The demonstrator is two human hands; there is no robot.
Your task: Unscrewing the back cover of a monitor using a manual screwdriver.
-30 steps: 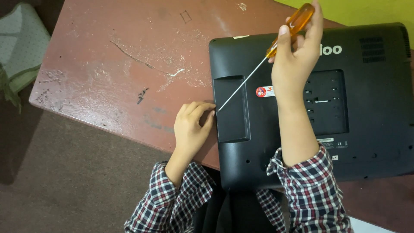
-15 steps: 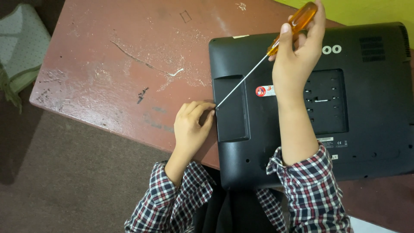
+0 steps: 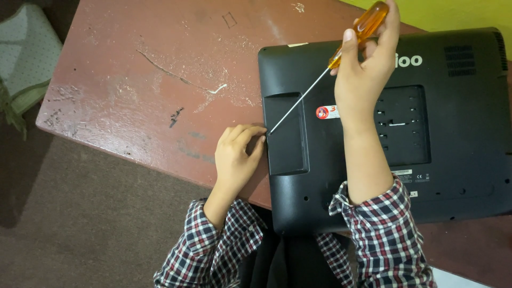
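Note:
A black all-in-one computer (image 3: 453, 133) lies face down on a worn reddish table (image 3: 149, 90). My right hand (image 3: 365, 64) grips the orange handle of a long screwdriver (image 3: 341, 56). Its thin shaft slants down to the left, and the tip rests at the left edge of a raised rectangular panel (image 3: 287, 136) on the computer's back. My left hand (image 3: 237, 157) rests on the table against the computer's left side, fingertips right at the screwdriver tip. Whether those fingers hold anything small is hidden.
The table's near edge runs diagonally at lower left, with brownish floor (image 3: 80, 224) beyond it. A pale cushioned seat (image 3: 24, 58) stands at far left. A yellow-green wall (image 3: 458, 13) borders the top right. Scratches mark the tabletop.
Almost nothing differs; the screwdriver tip stays at the panel's left edge and both hands keep their places.

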